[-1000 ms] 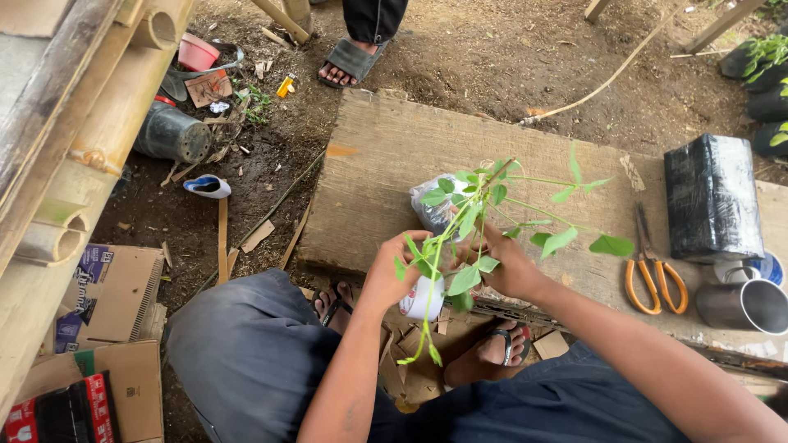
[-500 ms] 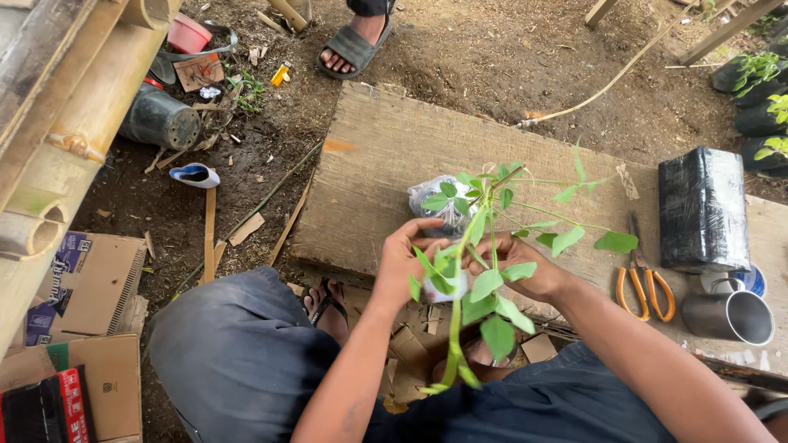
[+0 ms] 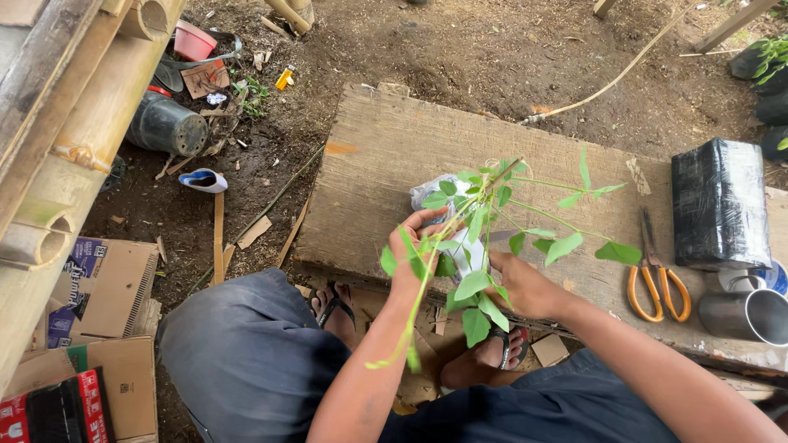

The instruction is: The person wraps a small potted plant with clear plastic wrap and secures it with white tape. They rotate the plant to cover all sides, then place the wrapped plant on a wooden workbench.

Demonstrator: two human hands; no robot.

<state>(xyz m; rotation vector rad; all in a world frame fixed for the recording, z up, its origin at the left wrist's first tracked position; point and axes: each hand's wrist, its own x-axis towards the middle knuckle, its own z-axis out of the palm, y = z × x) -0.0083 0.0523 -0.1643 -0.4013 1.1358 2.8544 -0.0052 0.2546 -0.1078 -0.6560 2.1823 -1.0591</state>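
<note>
A leafy green seedling (image 3: 480, 238) with thin stems lies across the near edge of a wooden board (image 3: 386, 180). Its root end is wrapped in a clear plastic bag (image 3: 447, 221). My left hand (image 3: 414, 246) grips the bag and stem from the left side. From the right, my right hand (image 3: 525, 287) holds the same wrapped base. One long shoot (image 3: 402, 336) droops down over my left forearm. My knees and sandalled feet sit just below the board.
Orange-handled scissors (image 3: 657, 283), a metal cup (image 3: 751, 316) and a black wrapped block (image 3: 721, 203) rest at the board's right end. Cardboard boxes (image 3: 98, 328), bamboo poles (image 3: 74, 123), a dark pot (image 3: 168, 125) and litter lie on the dirt at left.
The seedling has tilted so its top points away over the board, with one shoot hanging down. Both hands stay on the wrapped base. The view has shifted a little downward.
</note>
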